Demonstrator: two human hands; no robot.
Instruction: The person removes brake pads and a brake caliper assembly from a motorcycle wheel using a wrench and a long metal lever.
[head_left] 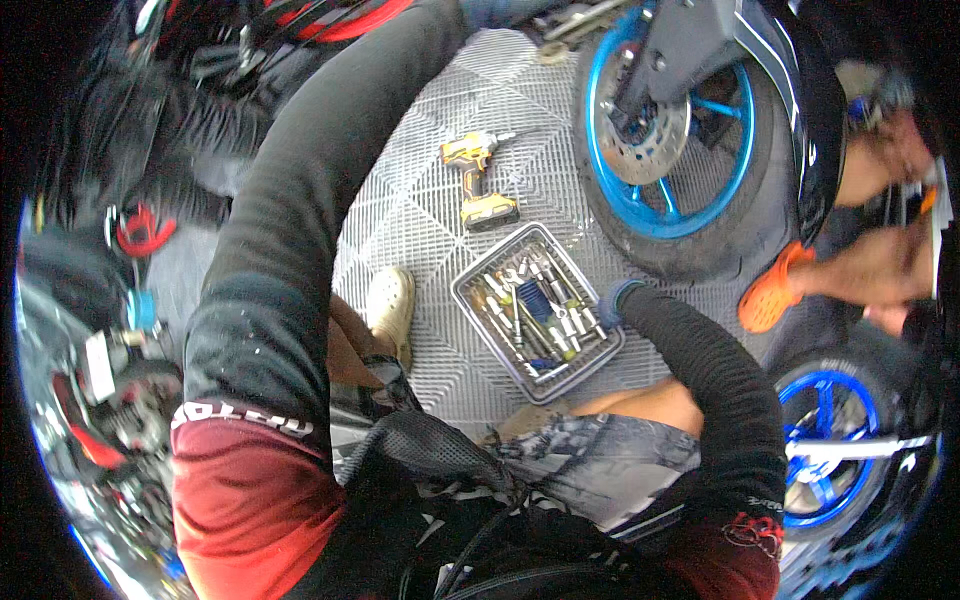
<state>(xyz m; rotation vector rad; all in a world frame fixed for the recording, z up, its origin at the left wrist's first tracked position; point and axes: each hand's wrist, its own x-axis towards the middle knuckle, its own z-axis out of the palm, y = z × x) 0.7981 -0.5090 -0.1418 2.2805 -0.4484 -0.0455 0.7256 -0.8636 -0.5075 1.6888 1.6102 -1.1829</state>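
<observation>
My left arm, in a black sleeve, stretches to the top edge. Only a blue-gloved part of my left hand (pixel 500 12) shows there, its fingers out of sight. My right hand (pixel 610 308), also in a blue glove, is at the right rim of a grey plastic basket (pixel 470 315); its fingers are too small and hidden to make out. Sockets, wrenches (pixel 517 325) and other small tools lie jumbled inside the basket, along with a dark blue piece (pixel 533 298). Just beyond it a yellow and black cordless impact wrench (pixel 475 180) rests on the floor.
A motorcycle's front wheel with a light blue rim (pixel 602 160) stands beyond the basket. Another blue wheel (pixel 865 400) is at the right. A person's foot in an orange clog (pixel 770 290) is close by. Motorcycle parts and red items crowd the left.
</observation>
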